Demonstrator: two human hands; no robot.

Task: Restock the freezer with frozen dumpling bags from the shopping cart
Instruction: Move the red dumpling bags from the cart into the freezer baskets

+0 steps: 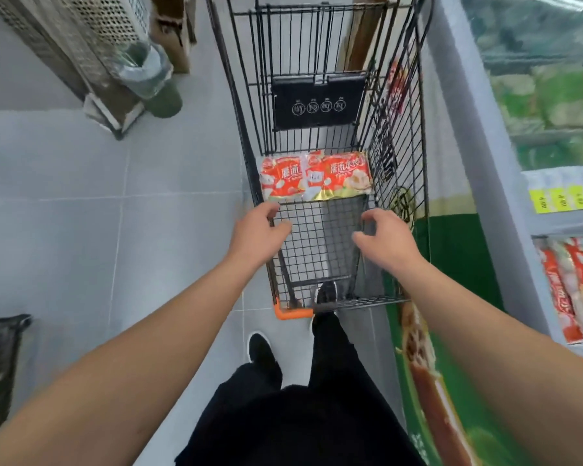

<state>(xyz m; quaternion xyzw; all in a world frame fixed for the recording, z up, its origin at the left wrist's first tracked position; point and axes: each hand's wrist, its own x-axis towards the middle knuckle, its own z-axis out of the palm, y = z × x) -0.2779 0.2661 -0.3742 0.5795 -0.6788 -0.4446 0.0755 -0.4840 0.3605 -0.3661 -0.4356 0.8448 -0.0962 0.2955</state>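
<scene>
We see both hands over the cart [398, 136], empty: the left hand [258, 232] and right hand [386, 238] hang with fingers loosely curled. Two bags [315, 176] (red and gold) lie flat on the cart floor just beyond them; the freezer [458, 95] stands alongside, right.

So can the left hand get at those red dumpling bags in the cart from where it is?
Probably yes. The left hand hovers over the cart, just short of the dumpling bags. The basket is open on top, and only bare wire floor shows between them.
</scene>
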